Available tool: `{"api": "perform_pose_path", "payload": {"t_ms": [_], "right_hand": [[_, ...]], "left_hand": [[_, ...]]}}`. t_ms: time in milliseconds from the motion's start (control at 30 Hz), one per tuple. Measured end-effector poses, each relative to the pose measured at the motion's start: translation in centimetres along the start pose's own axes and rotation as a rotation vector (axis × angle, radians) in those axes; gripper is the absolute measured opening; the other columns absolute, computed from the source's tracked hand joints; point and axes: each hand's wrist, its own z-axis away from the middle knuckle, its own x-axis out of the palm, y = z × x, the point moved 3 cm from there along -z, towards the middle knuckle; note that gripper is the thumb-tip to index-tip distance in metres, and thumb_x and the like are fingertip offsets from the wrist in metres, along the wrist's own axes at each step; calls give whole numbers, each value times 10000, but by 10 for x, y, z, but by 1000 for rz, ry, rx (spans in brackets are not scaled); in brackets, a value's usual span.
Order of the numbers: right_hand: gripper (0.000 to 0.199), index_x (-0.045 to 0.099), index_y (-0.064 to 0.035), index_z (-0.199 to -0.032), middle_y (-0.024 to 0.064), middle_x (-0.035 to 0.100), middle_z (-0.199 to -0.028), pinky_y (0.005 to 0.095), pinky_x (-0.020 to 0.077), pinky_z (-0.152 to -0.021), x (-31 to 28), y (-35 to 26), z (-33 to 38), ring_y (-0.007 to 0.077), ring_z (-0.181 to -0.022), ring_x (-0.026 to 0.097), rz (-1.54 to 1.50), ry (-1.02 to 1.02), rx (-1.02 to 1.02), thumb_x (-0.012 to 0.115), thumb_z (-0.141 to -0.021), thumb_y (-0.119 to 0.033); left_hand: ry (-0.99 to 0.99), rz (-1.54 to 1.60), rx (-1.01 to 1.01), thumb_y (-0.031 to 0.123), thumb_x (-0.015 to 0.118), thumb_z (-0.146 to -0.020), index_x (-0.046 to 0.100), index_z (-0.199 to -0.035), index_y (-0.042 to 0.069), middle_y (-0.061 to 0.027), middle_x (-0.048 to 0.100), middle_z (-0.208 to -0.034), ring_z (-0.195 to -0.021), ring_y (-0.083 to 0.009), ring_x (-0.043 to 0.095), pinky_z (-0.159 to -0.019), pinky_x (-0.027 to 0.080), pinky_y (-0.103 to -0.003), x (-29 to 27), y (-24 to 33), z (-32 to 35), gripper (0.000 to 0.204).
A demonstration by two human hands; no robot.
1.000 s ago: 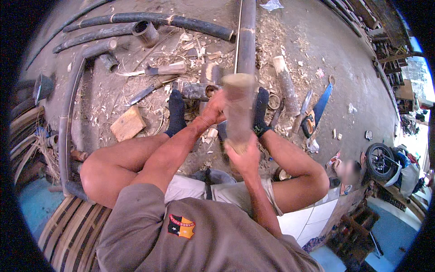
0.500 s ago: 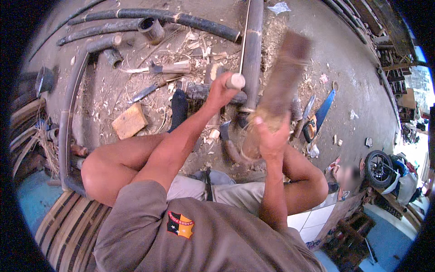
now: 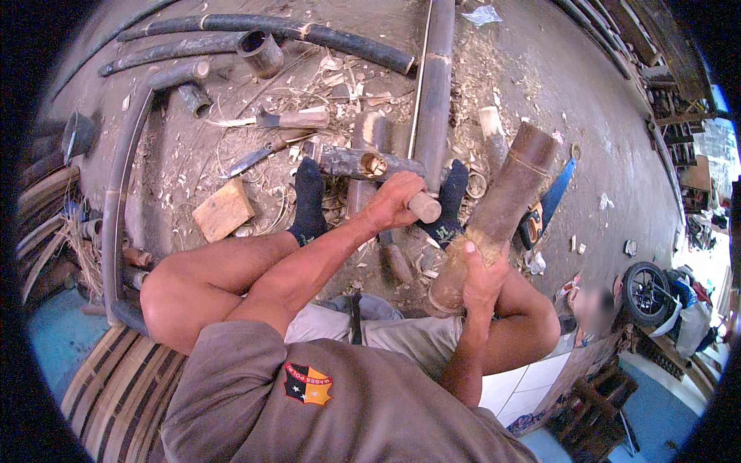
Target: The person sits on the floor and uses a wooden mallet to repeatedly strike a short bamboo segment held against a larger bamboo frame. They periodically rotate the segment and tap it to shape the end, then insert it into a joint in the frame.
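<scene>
Wood shavings and offcuts covered the dusty workshop floor point(image 3: 587, 100), where long dark bamboo poles point(image 3: 432, 85) lay toward its far edge. The right hand point(image 3: 482, 274) was wrapped tightly round a thick brown bamboo mallet-like section point(image 3: 502, 208), which was tilted up to the right. The left hand point(image 3: 394, 202) was closed in a fist round a pale round wooden handle point(image 3: 424, 207), between two dark-socked feet point(image 3: 309, 197). A blue-handled saw point(image 3: 549, 202) lay just beyond the section, and a flat wooden block point(image 3: 222, 210) sat left of the feet.
</scene>
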Motion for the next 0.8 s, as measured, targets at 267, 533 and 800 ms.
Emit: {"api": "perform_pose_path", "payload": {"t_ms": [267,533,800], "right_hand": [[748,491,38,-1400,215,680,-1215,409,497,-1004,26,11,6,307,-1124,663,-108,-51,-145,841,-796,-230],[512,557,7,-1290,119,686,-1124,360,525,-904,52,-8,16,202,-995,650,186,-277,8,768,-866,-187],[640,550,-24,-1323,224,713,-1154,429,543,-911,50,-2,2,351,-1033,715,53,-229,-31,835,-808,-274]], "left_hand": [[-89,32,-241,223,858,-708,590,-936,68,-141,609,-860,-838,-366,641,-730,499,-442,-11,-40,-25,384],[-190,-31,-50,294,813,-730,623,-971,78,-169,629,-924,-878,-433,606,-760,497,-468,7,-28,-1,375],[-40,36,-205,248,840,-755,626,-947,80,-124,629,-880,-858,-290,651,-755,503,-417,-23,-40,-23,333]]}}
